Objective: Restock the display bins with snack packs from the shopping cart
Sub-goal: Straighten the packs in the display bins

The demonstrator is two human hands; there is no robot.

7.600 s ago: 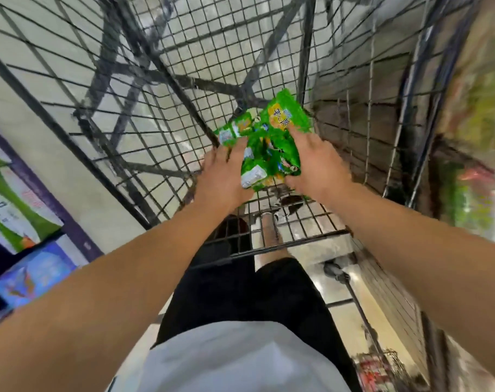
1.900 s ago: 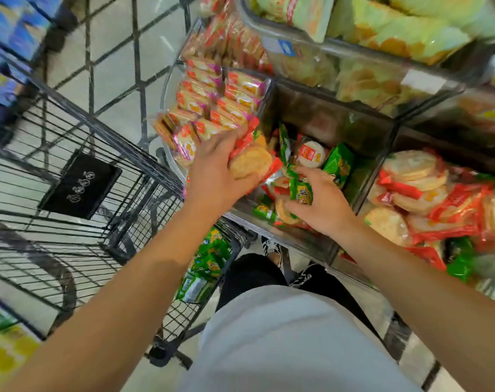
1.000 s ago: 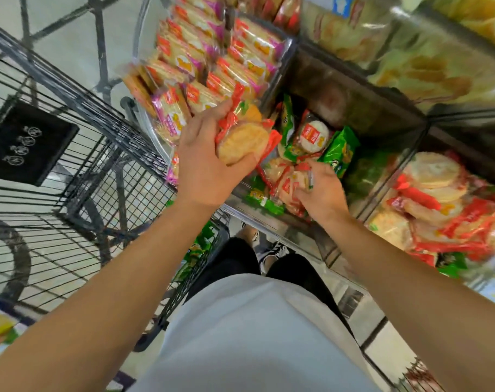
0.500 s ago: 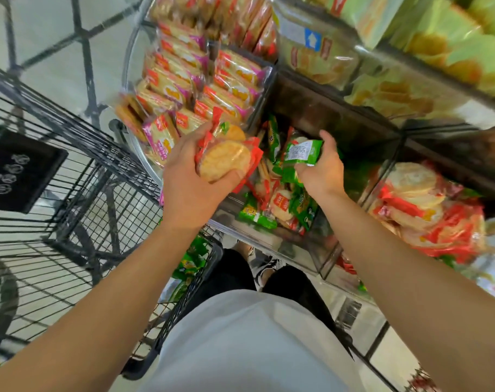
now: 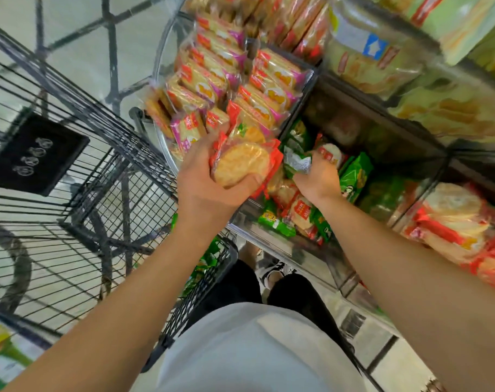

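Note:
My left hand [image 5: 209, 182] grips a stack of round rice-cracker packs in red wrappers [image 5: 240, 162], held above the front left corner of the middle display bin [image 5: 271, 236]. My right hand [image 5: 318, 179] is inside that bin and clutches a crumpled green snack pack [image 5: 295, 162]. The bin holds a mix of green packs [image 5: 355, 176] and red-and-white cracker packs [image 5: 300, 210]. The black wire shopping cart [image 5: 99, 171] stands to the left; more green packs [image 5: 201, 267] show through its near corner.
A round clear bin [image 5: 167, 154] of pink-edged cracker packs sits just left of the middle bin. A bin of red rice-cracker packs [image 5: 449, 222] lies to the right. Clear upper bins with yellow-green bags [image 5: 382, 60] overhang the display. My legs and shoes are below.
My right hand has dropped from raised height back down into the middle bin, still clutching a green pack. My left hand keeps the red cracker packs in about the same spot.

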